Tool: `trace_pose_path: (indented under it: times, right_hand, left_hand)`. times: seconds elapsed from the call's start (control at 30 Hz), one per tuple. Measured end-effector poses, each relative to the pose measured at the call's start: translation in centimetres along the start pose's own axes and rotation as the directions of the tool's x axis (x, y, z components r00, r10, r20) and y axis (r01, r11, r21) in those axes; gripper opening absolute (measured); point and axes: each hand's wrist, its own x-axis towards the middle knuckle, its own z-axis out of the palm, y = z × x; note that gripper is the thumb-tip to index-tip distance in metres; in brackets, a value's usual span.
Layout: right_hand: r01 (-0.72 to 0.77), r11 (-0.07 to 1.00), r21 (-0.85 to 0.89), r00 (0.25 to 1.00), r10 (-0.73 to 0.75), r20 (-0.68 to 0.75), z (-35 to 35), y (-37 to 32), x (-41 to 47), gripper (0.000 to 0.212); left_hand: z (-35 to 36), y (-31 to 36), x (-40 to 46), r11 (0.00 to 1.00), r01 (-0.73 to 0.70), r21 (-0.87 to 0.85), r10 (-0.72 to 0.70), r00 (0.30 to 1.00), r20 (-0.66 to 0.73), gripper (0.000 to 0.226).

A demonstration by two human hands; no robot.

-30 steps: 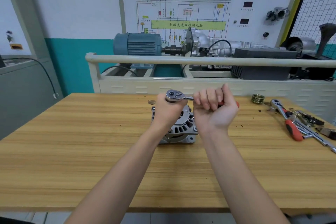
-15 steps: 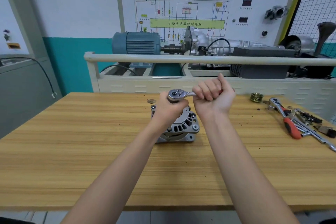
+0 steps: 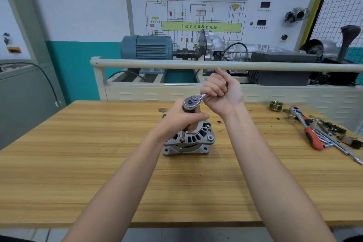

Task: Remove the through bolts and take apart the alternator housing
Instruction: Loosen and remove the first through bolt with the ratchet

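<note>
Steadying the extension, the left hand [image 3: 181, 119] grips it over the alternator [image 3: 189, 140] while the right hand [image 3: 223, 94] clenches the ratchet [image 3: 193, 101] handle for leverage.

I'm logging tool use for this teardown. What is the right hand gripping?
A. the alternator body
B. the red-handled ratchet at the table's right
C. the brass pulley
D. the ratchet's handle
D: the right hand is curled round the handle of the ratchet above the alternator.
</note>
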Motion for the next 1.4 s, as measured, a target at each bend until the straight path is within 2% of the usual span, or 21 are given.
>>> trace_pose_path:
  times: [0.07, 0.13, 0.23, 0.3, 0.37, 0.43, 0.53, 0.63, 0.73, 0.8, 0.9, 1.0, 1.07, 1.17, 1.27, 1.33, 1.4]
  right_hand:
    - [0.033, 0.999, 0.035, 0.999, -0.032, -0.03, 0.0, 0.1, 0.0, 0.047]
    - [0.167, 0.984, 0.054, 0.985, -0.164, -0.06, -0.2, 0.8, -0.9, 0.052]
    - [0.438, 0.899, 0.01, 0.897, -0.436, -0.072, -0.8, 3.0, -3.4, 0.056]
    - [0.525, 0.851, 0.004, 0.85, -0.524, -0.05, -1.0, 4.2, -4.7, 0.056]
    - [0.527, 0.85, 0.003, 0.85, -0.526, -0.035, -1.0, 4.1, -4.9, 0.056]
    - [0.46, 0.888, -0.014, 0.887, -0.46, -0.034, -0.9, 3.0, -4.2, 0.055]
    - [0.26, 0.965, -0.042, 0.966, -0.259, 0.02, -0.6, 1.3, -2.5, 0.048]
    - [0.075, 0.997, -0.036, 0.996, -0.073, 0.06, -0.1, 0.4, -0.7, 0.046]
    - [0.02, 1.0, -0.005, 0.999, -0.02, 0.039, 0.0, 0.0, 0.0, 0.048]
    - [0.094, 0.994, 0.051, 0.996, -0.094, -0.007, -0.2, 0.4, -0.5, 0.053]
    - [0.336, 0.941, 0.034, 0.94, -0.333, -0.068, -0.6, 1.8, -2.5, 0.056]
    - [0.528, 0.848, -0.037, 0.848, -0.529, -0.036, -0.9, 3.7, -4.6, 0.055]
    - [0.552, 0.832, -0.055, 0.834, -0.552, 0.002, -0.9, 4.0, -5.0, 0.053]
    - [0.445, 0.894, -0.056, 0.895, -0.444, 0.032, -0.8, 2.9, -4.0, 0.046]
    - [0.192, 0.981, -0.039, 0.981, -0.191, 0.044, -0.3, 1.1, -2.1, 0.044]
    - [0.037, 0.998, -0.052, 0.999, -0.035, 0.034, 0.1, 0.2, -0.7, 0.045]
    - [-0.04, 0.998, -0.049, 0.999, 0.041, 0.011, 0.4, -0.3, 0.3, 0.046]
  left_hand:
    - [0.5, -0.3, 0.2, 0.997, 0.003, -0.082, -0.008, 0.999, -0.053, 0.044]
    - [1.1, -0.6, 0.4, 0.994, -0.016, -0.104, 0.0, 0.988, -0.156, 0.039]
    - [1.7, -0.9, 0.5, 0.993, -0.088, -0.075, 0.058, 0.94, -0.337, 0.039]
    - [2.2, -1.3, 0.3, 0.99, -0.135, -0.04, 0.109, 0.911, -0.397, 0.043]
    - [2.4, -1.4, 0.2, 0.99, -0.134, -0.037, 0.109, 0.912, -0.396, 0.043]
    - [2.0, -1.2, 0.1, 0.995, -0.097, -0.032, 0.081, 0.94, -0.331, 0.04]
    - [0.7, -0.7, -0.1, 0.999, -0.04, 0.008, 0.041, 0.991, -0.131, 0.032]
    - [-0.2, -0.3, -0.1, 1.0, -0.021, 0.004, 0.021, 0.999, 0.027, 0.036]
    - [0.0, -0.3, 0.3, 1.0, -0.003, -0.002, 0.003, 1.0, 0.017, 0.036]
    - [0.5, -0.5, 0.5, 0.999, -0.009, -0.05, 0.006, 0.998, -0.068, 0.035]
    - [1.6, -1.0, 0.5, 0.996, -0.061, -0.069, 0.042, 0.967, -0.251, 0.03]
    - [2.2, -1.2, 0.5, 0.994, -0.106, -0.041, 0.083, 0.925, -0.371, 0.031]
    - [2.2, -1.2, 0.4, 0.994, -0.104, -0.037, 0.082, 0.919, -0.387, 0.031]
    - [1.6, -1.0, 0.0, 0.997, -0.061, -0.037, 0.048, 0.957, -0.286, 0.033]
    - [0.3, -0.6, -0.3, 0.997, -0.022, 0.069, 0.026, 0.998, -0.06, 0.031]
    - [-0.2, -0.2, -0.1, 0.996, 0.01, 0.085, -0.014, 0.999, 0.04, 0.035]
    - [-0.1, -0.1, 0.0, 0.999, 0.029, 0.042, -0.031, 0.998, 0.056, 0.039]
